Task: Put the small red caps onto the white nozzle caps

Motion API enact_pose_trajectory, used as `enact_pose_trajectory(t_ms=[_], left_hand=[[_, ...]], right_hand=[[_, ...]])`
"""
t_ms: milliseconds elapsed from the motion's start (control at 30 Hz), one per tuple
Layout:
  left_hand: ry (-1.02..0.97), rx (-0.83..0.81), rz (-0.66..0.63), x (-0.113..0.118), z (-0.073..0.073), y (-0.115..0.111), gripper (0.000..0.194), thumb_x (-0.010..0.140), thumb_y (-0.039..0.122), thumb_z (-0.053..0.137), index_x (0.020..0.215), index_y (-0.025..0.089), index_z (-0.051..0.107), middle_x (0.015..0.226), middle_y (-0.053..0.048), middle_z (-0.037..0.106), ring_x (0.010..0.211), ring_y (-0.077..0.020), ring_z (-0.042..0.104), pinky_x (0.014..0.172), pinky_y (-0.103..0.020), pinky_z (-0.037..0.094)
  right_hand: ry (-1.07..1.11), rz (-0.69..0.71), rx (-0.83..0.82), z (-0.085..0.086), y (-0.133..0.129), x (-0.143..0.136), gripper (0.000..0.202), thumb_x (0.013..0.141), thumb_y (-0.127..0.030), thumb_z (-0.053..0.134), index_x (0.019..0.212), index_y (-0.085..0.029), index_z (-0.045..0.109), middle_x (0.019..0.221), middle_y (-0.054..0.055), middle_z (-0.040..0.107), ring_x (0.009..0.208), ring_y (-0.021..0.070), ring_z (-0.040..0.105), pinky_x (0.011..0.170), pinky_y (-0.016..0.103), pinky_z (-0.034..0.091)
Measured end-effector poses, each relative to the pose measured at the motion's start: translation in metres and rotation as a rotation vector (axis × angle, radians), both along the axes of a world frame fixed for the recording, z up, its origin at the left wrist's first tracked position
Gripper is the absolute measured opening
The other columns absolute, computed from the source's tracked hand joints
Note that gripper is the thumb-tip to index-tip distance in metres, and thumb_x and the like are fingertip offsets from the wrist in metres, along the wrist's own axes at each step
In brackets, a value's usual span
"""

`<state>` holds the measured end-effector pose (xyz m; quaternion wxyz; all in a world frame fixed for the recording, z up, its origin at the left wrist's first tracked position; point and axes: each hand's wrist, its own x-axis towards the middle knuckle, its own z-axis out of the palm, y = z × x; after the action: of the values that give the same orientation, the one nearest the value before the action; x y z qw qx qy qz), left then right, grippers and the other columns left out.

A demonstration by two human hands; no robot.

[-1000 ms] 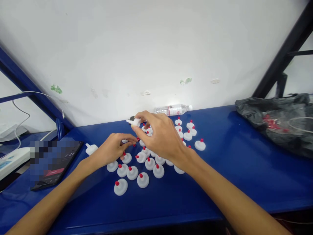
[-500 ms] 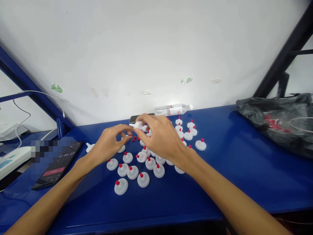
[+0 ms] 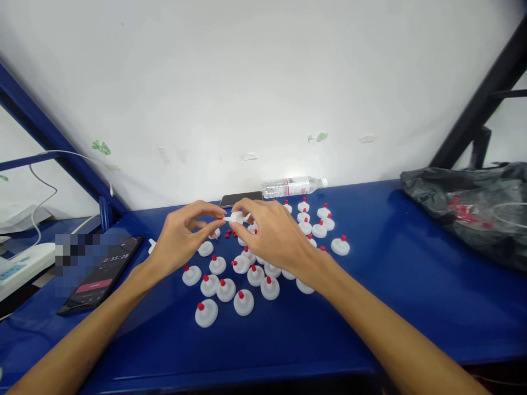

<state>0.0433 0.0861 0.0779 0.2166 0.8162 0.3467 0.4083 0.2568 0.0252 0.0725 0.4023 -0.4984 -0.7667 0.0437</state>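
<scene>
My right hand (image 3: 274, 233) pinches a white plastic nozzle cap (image 3: 236, 217), its narrow tip pointing left. At that tip, the thumb and forefinger of my left hand (image 3: 179, 238) are closed on a small red tip cap (image 3: 222, 218), mostly hidden by the fingers. Below and around the hands stand several white nozzle caps with red tips (image 3: 206, 313) on the blue table (image 3: 164, 351). A few loose red tip caps (image 3: 230, 234) lie under the hands. Partly behind my left wrist is a white nozzle cap (image 3: 152, 245) whose visible spout shows no red.
A clear plastic bottle (image 3: 292, 186) and a dark phone (image 3: 241, 198) lie along the wall. At the left are another phone (image 3: 99, 274) with a running timer and a white power strip (image 3: 28, 267). A black plastic bag (image 3: 436, 186) holding red pieces sits at the right.
My left hand has brought its fingertips up to the spout of the nozzle cap, where a gap showed before. The right hand still holds the nozzle cap; the view has shifted slightly.
</scene>
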Motion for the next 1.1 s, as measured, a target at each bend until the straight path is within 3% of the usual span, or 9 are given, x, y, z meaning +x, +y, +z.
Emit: enact_pose_trajectory(t_ms=[233,367,500,633,733,933,1100], left_hand=[[0.026,0.005,-0.010,-0.002,-0.001,0.004,0.035,0.093,0.046,0.078,0.118,0.021,0.078,0.103,-0.004,0.080,0.059,-0.0107,0.066,0.052,-0.023,0.057],[0.106,0.062,-0.082,-0.003,-0.004,0.008,0.034,0.101,0.049,0.068,0.102,0.016,0.076,0.090,-0.003,0.075,0.054,-0.0067,0.057,0.049,-0.021,0.050],[0.100,0.085,-0.122,-0.003,-0.007,0.005,0.038,0.105,0.051,0.061,0.103,0.015,0.073,0.084,0.000,0.072,0.053,-0.0065,0.056,0.049,-0.021,0.049],[0.067,0.053,-0.118,-0.001,-0.005,0.000,0.037,0.103,0.050,0.064,0.099,0.015,0.075,0.080,0.000,0.071,0.052,-0.0068,0.057,0.047,-0.020,0.049],[0.032,0.029,-0.065,0.003,-0.003,-0.005,0.037,0.101,0.051,0.066,0.094,0.016,0.077,0.077,-0.001,0.072,0.051,-0.0085,0.058,0.045,-0.021,0.049],[0.034,0.032,0.108,0.003,0.002,-0.007,0.043,0.102,0.056,0.058,0.105,0.018,0.077,0.082,-0.002,0.074,0.051,-0.0125,0.056,0.047,-0.028,0.050],[0.326,0.146,0.138,-0.006,-0.001,0.005,0.031,0.096,0.049,0.069,0.088,0.020,0.075,0.086,-0.002,0.073,0.072,-0.0169,0.059,0.070,-0.034,0.051]], right_hand=[[0.181,0.071,-0.053,0.003,0.001,0.001,0.019,0.101,-0.027,0.068,0.118,-0.020,0.074,0.105,0.003,0.081,0.100,0.0195,0.075,0.084,0.030,0.053],[0.274,0.123,-0.101,0.004,0.002,0.003,0.022,0.100,-0.025,0.070,0.121,-0.019,0.075,0.114,0.005,0.082,0.106,0.0202,0.076,0.083,0.030,0.056],[0.382,0.218,-0.162,-0.001,0.007,0.005,0.023,0.099,-0.020,0.071,0.121,-0.022,0.078,0.115,0.003,0.083,0.106,0.0194,0.079,0.076,0.026,0.058],[0.442,0.249,-0.176,-0.004,0.009,0.003,0.023,0.097,-0.021,0.075,0.120,-0.024,0.080,0.111,0.002,0.084,0.106,0.0213,0.080,0.081,0.030,0.060],[0.426,0.225,-0.146,-0.002,0.007,0.001,0.022,0.098,-0.025,0.074,0.120,-0.024,0.080,0.113,0.003,0.084,0.104,0.0220,0.080,0.085,0.032,0.060],[0.335,0.107,-0.089,0.006,0.002,0.001,0.023,0.104,-0.034,0.066,0.117,-0.021,0.079,0.112,0.005,0.084,0.106,0.0219,0.078,0.089,0.034,0.057],[0.333,-0.007,-0.012,0.007,0.004,0.008,0.022,0.107,-0.026,0.056,0.103,-0.020,0.077,0.098,0.001,0.083,0.095,0.0182,0.077,0.084,0.031,0.052]])
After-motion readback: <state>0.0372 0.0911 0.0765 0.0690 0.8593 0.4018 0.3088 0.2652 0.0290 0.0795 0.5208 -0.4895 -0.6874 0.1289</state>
